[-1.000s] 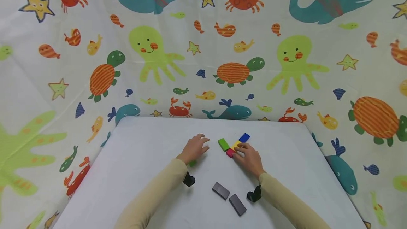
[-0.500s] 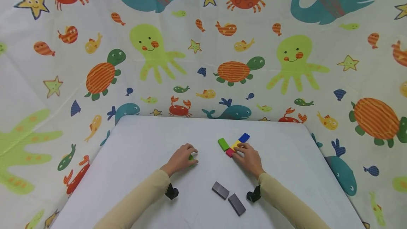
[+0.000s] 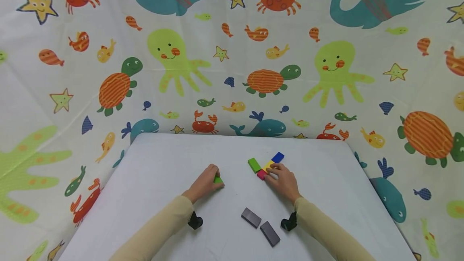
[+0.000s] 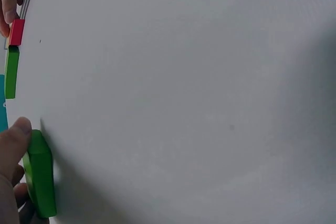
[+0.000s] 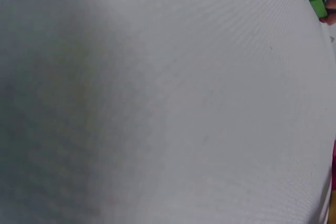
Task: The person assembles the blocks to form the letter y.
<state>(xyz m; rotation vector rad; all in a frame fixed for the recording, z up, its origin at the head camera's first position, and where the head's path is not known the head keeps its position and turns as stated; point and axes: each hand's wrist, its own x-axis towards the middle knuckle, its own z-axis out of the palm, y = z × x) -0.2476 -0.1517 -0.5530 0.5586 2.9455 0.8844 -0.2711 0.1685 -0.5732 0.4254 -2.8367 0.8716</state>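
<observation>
My left hand (image 3: 206, 182) grips a green block (image 3: 218, 180) by its sides, left of the table's middle. The left wrist view shows this green block (image 4: 41, 174) with the thumb against it and fingers behind. My right hand (image 3: 284, 182) stays at a joined group of blocks, fingers curved. Its thumb touches the red block (image 3: 261, 174), and a fingertip is at the yellow block (image 3: 268, 166), partly covered. A blue block (image 3: 278, 157) adjoins the yellow one at the far end. Another green block (image 3: 254, 165) slants away from the red one to the left.
Two dark grey blocks (image 3: 251, 217) lie nearer on the white table (image 3: 163, 156), between the forearms. A cloth with sea animals (image 3: 232, 71) hangs behind the table. A black wrist camera (image 3: 195, 220) is strapped under the left wrist, another (image 3: 289, 221) under the right.
My left hand has moved left and back toward me, and its fingers have closed around the green block there. The right hand and the joined blocks have stayed in place.
</observation>
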